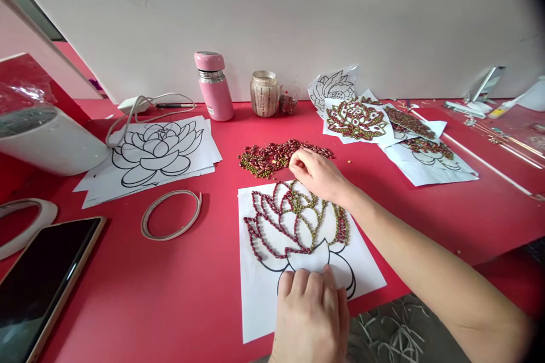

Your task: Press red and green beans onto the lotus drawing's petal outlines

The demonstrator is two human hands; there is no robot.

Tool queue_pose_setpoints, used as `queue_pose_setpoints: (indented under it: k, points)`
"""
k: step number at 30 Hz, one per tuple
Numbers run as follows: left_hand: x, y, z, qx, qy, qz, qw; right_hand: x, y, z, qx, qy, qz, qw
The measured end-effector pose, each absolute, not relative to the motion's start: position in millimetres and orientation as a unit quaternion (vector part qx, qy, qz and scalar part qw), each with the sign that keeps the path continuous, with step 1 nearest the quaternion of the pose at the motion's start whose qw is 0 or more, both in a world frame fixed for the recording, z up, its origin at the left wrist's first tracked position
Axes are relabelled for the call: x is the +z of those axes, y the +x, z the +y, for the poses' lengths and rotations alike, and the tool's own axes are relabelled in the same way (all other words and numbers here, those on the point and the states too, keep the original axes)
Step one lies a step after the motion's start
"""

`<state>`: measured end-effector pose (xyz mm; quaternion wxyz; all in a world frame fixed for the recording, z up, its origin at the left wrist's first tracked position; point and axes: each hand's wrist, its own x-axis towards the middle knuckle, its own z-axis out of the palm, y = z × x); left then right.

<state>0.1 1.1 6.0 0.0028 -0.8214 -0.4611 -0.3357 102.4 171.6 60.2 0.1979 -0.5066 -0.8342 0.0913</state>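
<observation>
A white sheet with a lotus outline (264,289) lies in front of me on the red table (447,210); red and green beans fill most of its petal lines. My left hand (310,317) rests at the sheet's near edge, fingers curled down onto the paper at the flower's base. My right hand (317,173) reaches across the sheet's far edge to the pile of loose red and green beans (272,157), fingers bent in a pinch; what they hold is hidden.
A stack of blank lotus sheets (155,153) lies at the left, finished bean pictures (357,120) at the back right. A tape ring (171,214), a tablet (40,281), a white container (46,142), a pink flask (214,86) and a jar (264,93) stand around.
</observation>
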Motion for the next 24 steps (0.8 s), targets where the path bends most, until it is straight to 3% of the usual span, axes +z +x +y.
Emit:
queue_pose_setpoints:
  k: [2,6,14,24]
  points:
    - [7.0,-0.7,0.1,-0.333,-0.82,-0.465,-0.002,63.6,116.1,150.3,0.151,-0.454,-0.841,0.251]
    - [10.0,-2.1,-0.9,-0.312,-0.83,-0.463,-0.013,58.7,139.2,100.1,0.206,-0.419,-0.844,0.263]
    - [8.9,0.1,-2.2,-0.31,-0.826,-0.47,-0.024,32.9,142.0,57.5,0.138,-0.409,-0.876,0.216]
    - [9.7,0.8,-2.7,-0.308,-0.822,-0.478,-0.029,37.8,137.6,60.9,0.083,-0.402,-0.893,0.182]
